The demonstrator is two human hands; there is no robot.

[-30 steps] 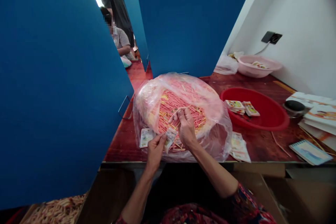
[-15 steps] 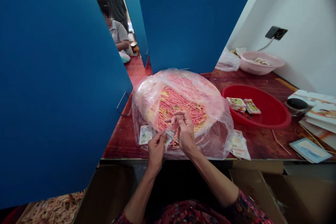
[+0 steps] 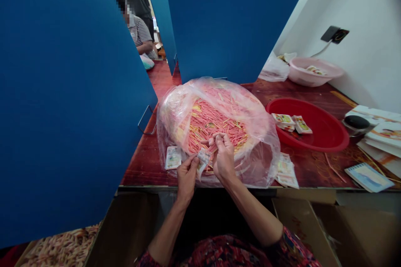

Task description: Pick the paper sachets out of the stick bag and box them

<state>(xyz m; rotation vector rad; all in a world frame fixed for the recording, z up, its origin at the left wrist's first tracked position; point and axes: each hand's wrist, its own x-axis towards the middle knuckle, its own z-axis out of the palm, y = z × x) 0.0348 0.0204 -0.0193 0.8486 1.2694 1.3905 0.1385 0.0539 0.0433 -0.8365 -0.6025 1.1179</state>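
A large clear plastic bag [image 3: 265,162] lies open on the dark red table, full of thin pink and yellow sticks [image 3: 209,117]. My left hand [image 3: 187,175] pinches a small printed packet [image 3: 204,157] at the bag's near edge. Just right of it, my right hand [image 3: 224,158] has its fingers closed on a few pink sticks [image 3: 213,148], whose ends point toward the packet. Another printed packet [image 3: 173,157] rests left of my hands, and more packets [image 3: 286,171] lie right of the bag.
A red basin [image 3: 326,133] holds packet stacks [image 3: 282,120]. Behind it stand a pink basin [image 3: 332,71] and a white plastic bag. A notepad [image 3: 368,177] lies at the right. Blue partitions [image 3: 219,21] enclose the table; two people are beyond the gap. Cardboard boxes stand below.
My right hand's fingers have closed in, and pink sticks now show between it and the packet. My left hand still holds the packet. The view has shifted slightly.
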